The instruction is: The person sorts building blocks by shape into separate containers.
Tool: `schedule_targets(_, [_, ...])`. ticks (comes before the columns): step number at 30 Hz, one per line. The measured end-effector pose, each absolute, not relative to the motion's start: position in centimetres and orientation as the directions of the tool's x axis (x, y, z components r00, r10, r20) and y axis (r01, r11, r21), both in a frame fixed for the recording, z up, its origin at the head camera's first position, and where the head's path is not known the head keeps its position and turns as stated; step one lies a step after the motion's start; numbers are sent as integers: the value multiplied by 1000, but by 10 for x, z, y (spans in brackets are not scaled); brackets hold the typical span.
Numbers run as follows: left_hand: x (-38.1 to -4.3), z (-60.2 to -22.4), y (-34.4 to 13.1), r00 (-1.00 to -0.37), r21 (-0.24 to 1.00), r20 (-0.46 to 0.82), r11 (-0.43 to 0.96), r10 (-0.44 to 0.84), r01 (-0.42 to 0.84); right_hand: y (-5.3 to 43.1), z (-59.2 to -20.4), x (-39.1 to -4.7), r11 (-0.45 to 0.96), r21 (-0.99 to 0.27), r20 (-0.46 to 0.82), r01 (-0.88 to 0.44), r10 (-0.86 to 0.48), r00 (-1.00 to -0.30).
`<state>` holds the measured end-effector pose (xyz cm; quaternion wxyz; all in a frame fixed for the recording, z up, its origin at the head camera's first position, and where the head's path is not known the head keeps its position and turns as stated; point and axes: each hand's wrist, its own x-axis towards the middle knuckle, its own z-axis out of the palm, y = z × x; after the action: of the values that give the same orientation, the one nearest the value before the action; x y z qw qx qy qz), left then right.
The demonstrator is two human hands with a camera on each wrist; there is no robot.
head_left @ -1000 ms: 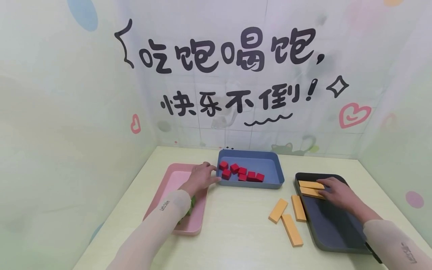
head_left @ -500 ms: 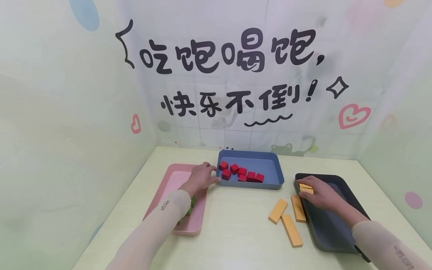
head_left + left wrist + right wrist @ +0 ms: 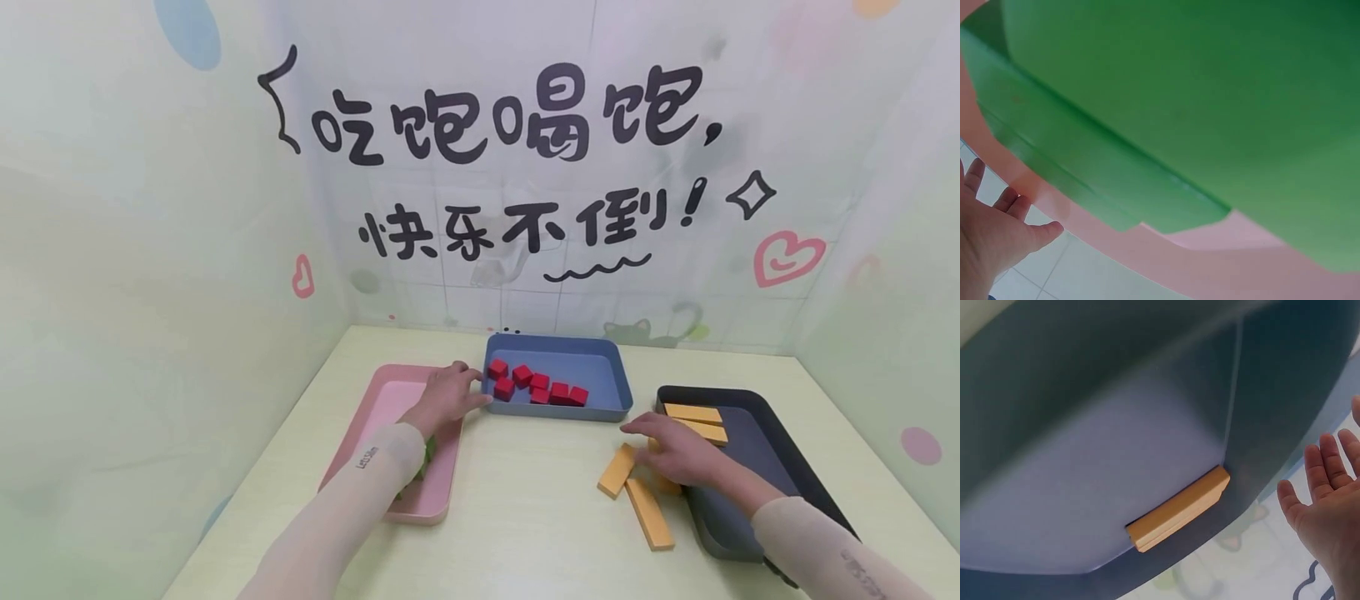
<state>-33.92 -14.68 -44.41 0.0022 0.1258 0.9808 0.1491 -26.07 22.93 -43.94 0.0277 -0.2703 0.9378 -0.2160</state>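
Observation:
My right hand (image 3: 678, 450) hovers over the left rim of the dark tray (image 3: 738, 521), its fingers above loose orange blocks on the table. One such block (image 3: 617, 471) lies by its fingertips, another (image 3: 649, 515) nearer me; a third is partly hidden beneath the hand. Two orange blocks (image 3: 693, 414) lie side by side inside the dark tray. My left hand (image 3: 447, 393) hangs loosely over the pink tray (image 3: 431, 515), fingertips close to the blue tray (image 3: 607, 412); whether they touch is unclear. Green blocks (image 3: 1179, 125) in the pink tray are mostly hidden by my sleeve.
Several red cubes (image 3: 538, 382) sit in the left and front part of the blue tray at the back. A pale tabletop (image 3: 525, 500) carries the three trays. Printed walls (image 3: 555, 308) stand behind and on both sides.
My right hand has moved left from the blocks inside the dark tray to the loose ones on the table. Both tray blocks are now uncovered. My left hand stays in place.

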Motion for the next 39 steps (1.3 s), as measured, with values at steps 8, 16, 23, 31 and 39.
schedule_targets(8, [-338, -444, -146, -967, 295, 38, 921, 253, 253, 222, -453, -263, 761, -310, 47, -570, -586, -809])
schedule_targets(16, [-338, -443, -146, -967, 308, 34, 918, 251, 250, 217, -454, -265, 743, -254, 38, -619, -632, -774])
schedule_targets(23, [-338, -444, -146, -968, 310, 34, 919, 247, 246, 217, -456, -266, 737, -227, 39, -637, -647, -762])
schedule_targets(31, [-338, -443, -146, -968, 320, 34, 915, 248, 246, 216, -463, -268, 740, -195, 69, -643, -644, -762])
schedule_targets(39, [-336, -442, -146, -971, 330, 26, 914, 239, 234, 215, -465, -269, 742, -158, 62, -652, -652, -756])
